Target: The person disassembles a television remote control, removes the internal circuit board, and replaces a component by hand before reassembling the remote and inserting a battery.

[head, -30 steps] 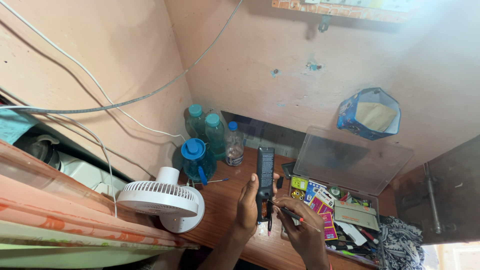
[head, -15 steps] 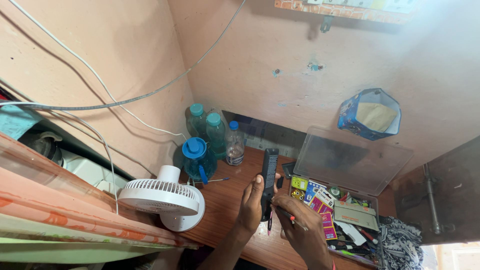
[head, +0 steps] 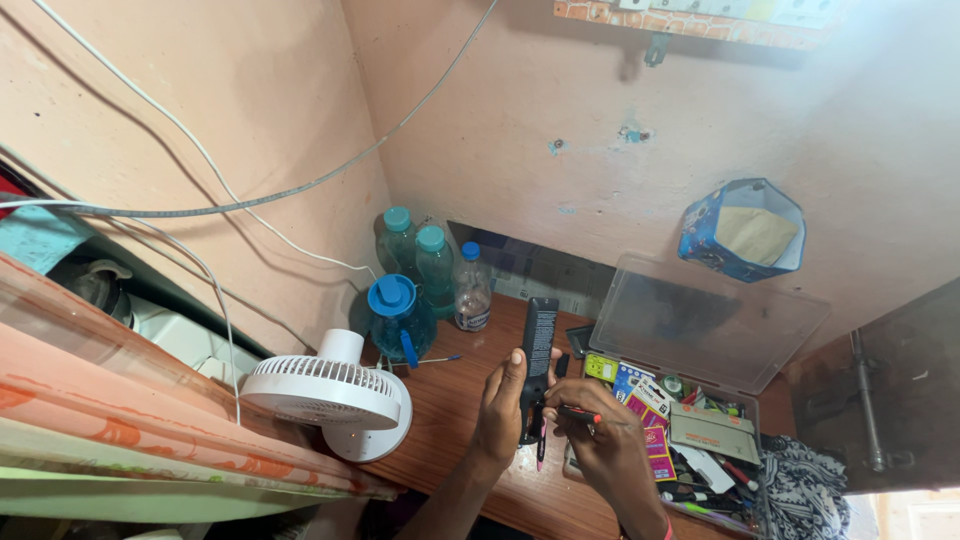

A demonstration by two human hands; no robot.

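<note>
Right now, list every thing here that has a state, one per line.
Black device: upright, gripped by left hand.
Red-tipped tool: held in right hand, against the device.
Clear box lid: open, leaning back.
Blue jug: capped.
Three bottles: capped, upright.
White fan: facing down.

A brown wooden desk [head: 470,420] carries a white fan [head: 330,395], bottles [head: 430,265] and an open clear box [head: 690,420]

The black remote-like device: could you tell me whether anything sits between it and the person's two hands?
Nothing visible does. The left hand already grips the black device upright above the wooden table, and the right hand brings a red-tipped tool against its lower end. The open plastic box lies off to the right.
</note>
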